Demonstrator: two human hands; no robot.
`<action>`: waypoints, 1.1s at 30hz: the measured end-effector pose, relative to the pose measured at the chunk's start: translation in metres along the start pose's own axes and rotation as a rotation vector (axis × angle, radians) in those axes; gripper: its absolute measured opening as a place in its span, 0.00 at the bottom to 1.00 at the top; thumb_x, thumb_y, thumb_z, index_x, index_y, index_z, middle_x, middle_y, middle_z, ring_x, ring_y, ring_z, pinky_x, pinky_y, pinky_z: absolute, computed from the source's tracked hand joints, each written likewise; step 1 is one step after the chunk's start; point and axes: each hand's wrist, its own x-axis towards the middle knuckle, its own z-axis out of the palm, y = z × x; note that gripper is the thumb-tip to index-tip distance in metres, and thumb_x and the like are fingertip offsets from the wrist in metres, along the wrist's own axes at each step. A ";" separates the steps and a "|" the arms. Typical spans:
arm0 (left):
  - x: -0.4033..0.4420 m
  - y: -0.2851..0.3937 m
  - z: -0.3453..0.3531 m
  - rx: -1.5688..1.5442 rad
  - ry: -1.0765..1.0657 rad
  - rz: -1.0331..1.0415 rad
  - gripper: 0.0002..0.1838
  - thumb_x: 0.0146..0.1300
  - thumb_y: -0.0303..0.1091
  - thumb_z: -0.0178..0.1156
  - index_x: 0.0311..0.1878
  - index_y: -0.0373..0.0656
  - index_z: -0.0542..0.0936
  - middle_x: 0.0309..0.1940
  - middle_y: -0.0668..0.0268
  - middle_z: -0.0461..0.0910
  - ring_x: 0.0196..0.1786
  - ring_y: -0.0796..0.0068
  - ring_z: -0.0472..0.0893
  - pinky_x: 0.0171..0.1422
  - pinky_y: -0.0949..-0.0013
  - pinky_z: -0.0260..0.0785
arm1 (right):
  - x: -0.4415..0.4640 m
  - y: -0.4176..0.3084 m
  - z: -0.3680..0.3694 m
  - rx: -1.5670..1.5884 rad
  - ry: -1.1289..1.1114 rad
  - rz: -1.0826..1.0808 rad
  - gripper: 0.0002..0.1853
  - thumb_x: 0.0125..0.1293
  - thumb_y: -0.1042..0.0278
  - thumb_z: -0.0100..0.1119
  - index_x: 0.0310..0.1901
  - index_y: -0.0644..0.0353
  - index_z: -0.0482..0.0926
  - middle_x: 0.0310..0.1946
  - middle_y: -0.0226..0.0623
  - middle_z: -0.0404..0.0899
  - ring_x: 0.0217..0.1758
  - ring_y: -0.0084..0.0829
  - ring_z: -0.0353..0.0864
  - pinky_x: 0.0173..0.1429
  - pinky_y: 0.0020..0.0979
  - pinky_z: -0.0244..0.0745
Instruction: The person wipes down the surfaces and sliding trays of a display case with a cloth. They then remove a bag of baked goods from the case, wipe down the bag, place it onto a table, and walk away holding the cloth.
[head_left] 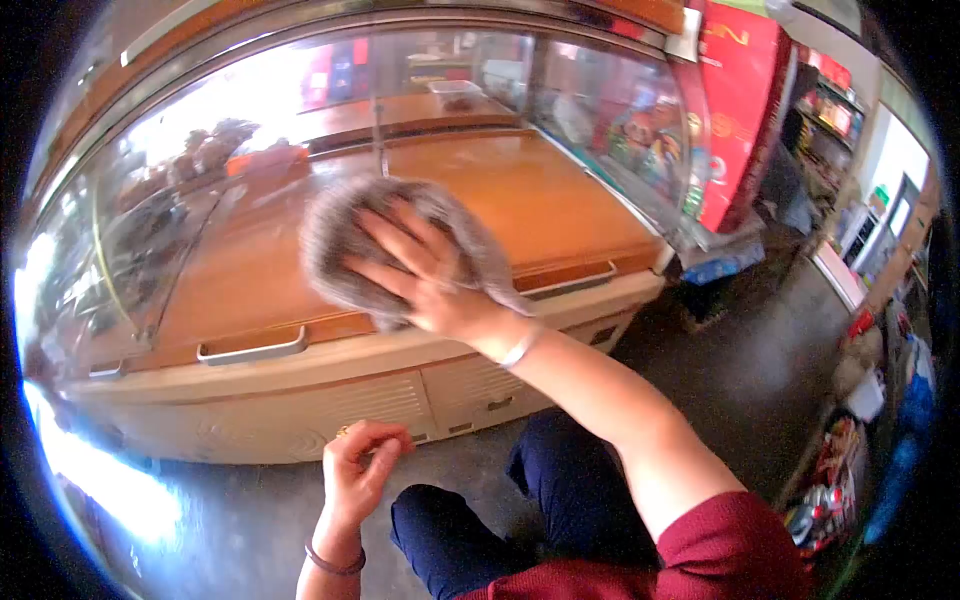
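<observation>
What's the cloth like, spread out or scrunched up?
Spread out: the cloth reaches well past the splayed fingers of the right hand pressing on it. Whether it is doubled over underneath, I cannot tell.

Fuzzy, matt grey-brown cloth (335,245); smooth, glossy orange-brown wood-look countertop (540,185); clear, shiny glass-like curved panel (270,110); smooth, metallic-looking silver bar handle (255,353); cream cabinet base (330,410) with ribbed vents; dull, smooth grey floor (740,370)

Super bright glare at my upper left and lower left, floor kinda dim, my right hand (415,270) a bit motion-blurred, fisheye edges bending into black corners.
</observation>
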 end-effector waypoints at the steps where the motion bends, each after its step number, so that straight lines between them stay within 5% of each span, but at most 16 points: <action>1: -0.001 0.003 -0.001 0.063 -0.014 0.007 0.05 0.59 0.23 0.57 0.37 0.34 0.80 0.29 0.61 0.82 0.36 0.74 0.81 0.43 0.72 0.72 | -0.021 0.015 0.000 0.091 -0.014 -0.058 0.24 0.58 0.67 0.54 0.58 0.42 0.73 0.68 0.35 0.56 0.71 0.46 0.54 0.71 0.49 0.51; 4: -0.011 -0.003 -0.011 0.198 -0.024 0.037 0.07 0.60 0.24 0.57 0.39 0.34 0.81 0.30 0.62 0.82 0.36 0.75 0.82 0.43 0.72 0.73 | -0.039 0.054 -0.066 -0.129 -0.135 0.055 0.26 0.54 0.58 0.62 0.57 0.44 0.75 0.67 0.37 0.59 0.71 0.45 0.54 0.72 0.49 0.47; 7: -0.022 -0.022 -0.019 0.067 0.046 -0.129 0.08 0.61 0.27 0.58 0.41 0.34 0.81 0.30 0.60 0.83 0.37 0.73 0.83 0.43 0.72 0.74 | 0.023 0.107 -0.096 -0.204 0.147 0.046 0.25 0.61 0.54 0.56 0.60 0.49 0.71 0.67 0.40 0.59 0.69 0.47 0.56 0.72 0.46 0.48; 10: -0.016 -0.020 -0.007 0.076 0.085 -0.171 0.09 0.61 0.28 0.59 0.42 0.35 0.81 0.31 0.59 0.82 0.37 0.72 0.83 0.43 0.71 0.74 | 0.099 0.149 -0.090 -0.377 0.086 0.170 0.25 0.63 0.52 0.55 0.59 0.53 0.70 0.66 0.41 0.60 0.69 0.45 0.57 0.71 0.42 0.53; 12: -0.008 -0.007 0.002 0.237 -0.041 -0.020 0.09 0.61 0.30 0.59 0.43 0.38 0.81 0.33 0.59 0.82 0.36 0.71 0.82 0.43 0.70 0.74 | 0.119 0.156 -0.090 -0.453 0.062 0.139 0.25 0.63 0.52 0.55 0.59 0.54 0.70 0.65 0.40 0.62 0.68 0.43 0.59 0.70 0.40 0.56; 15: -0.005 0.001 0.007 0.371 -0.143 0.082 0.10 0.60 0.31 0.61 0.44 0.41 0.82 0.34 0.59 0.82 0.37 0.70 0.81 0.42 0.69 0.73 | 0.081 0.197 -0.119 -0.204 0.060 0.192 0.26 0.61 0.54 0.57 0.58 0.57 0.71 0.62 0.46 0.65 0.66 0.46 0.61 0.69 0.39 0.57; 18: -0.012 -0.009 0.006 0.327 -0.106 0.012 0.09 0.59 0.30 0.61 0.43 0.41 0.82 0.33 0.59 0.82 0.37 0.70 0.82 0.41 0.70 0.73 | 0.007 0.278 -0.183 -0.462 0.116 0.362 0.29 0.61 0.54 0.59 0.58 0.66 0.68 0.61 0.50 0.65 0.64 0.46 0.65 0.68 0.38 0.58; 21: -0.013 -0.007 0.008 0.243 -0.098 -0.099 0.09 0.59 0.26 0.60 0.42 0.37 0.81 0.32 0.58 0.82 0.36 0.72 0.82 0.42 0.72 0.73 | -0.022 0.226 -0.193 -0.342 0.198 0.547 0.31 0.60 0.55 0.60 0.59 0.67 0.66 0.61 0.52 0.65 0.64 0.48 0.63 0.69 0.38 0.57; 25: -0.008 0.004 0.005 0.327 -0.141 0.009 0.08 0.58 0.22 0.57 0.41 0.35 0.81 0.31 0.59 0.83 0.36 0.73 0.82 0.43 0.72 0.73 | -0.094 0.179 -0.165 -0.479 0.286 0.458 0.28 0.59 0.65 0.60 0.61 0.60 0.66 0.64 0.52 0.58 0.68 0.53 0.54 0.71 0.46 0.48; 28: -0.010 -0.010 0.001 0.253 -0.105 -0.068 0.08 0.58 0.23 0.57 0.41 0.35 0.81 0.30 0.60 0.82 0.35 0.74 0.82 0.42 0.72 0.73 | -0.119 0.147 -0.124 -0.474 0.450 0.705 0.31 0.57 0.67 0.59 0.64 0.54 0.63 0.67 0.51 0.51 0.70 0.54 0.49 0.73 0.50 0.41; 33: -0.006 -0.019 0.009 0.190 -0.168 -0.086 0.08 0.58 0.23 0.58 0.40 0.35 0.81 0.30 0.60 0.83 0.34 0.73 0.82 0.42 0.72 0.73 | 0.006 0.078 -0.062 -0.127 0.522 0.496 0.34 0.47 0.68 0.65 0.57 0.65 0.65 0.53 0.52 0.67 0.57 0.51 0.65 0.65 0.46 0.57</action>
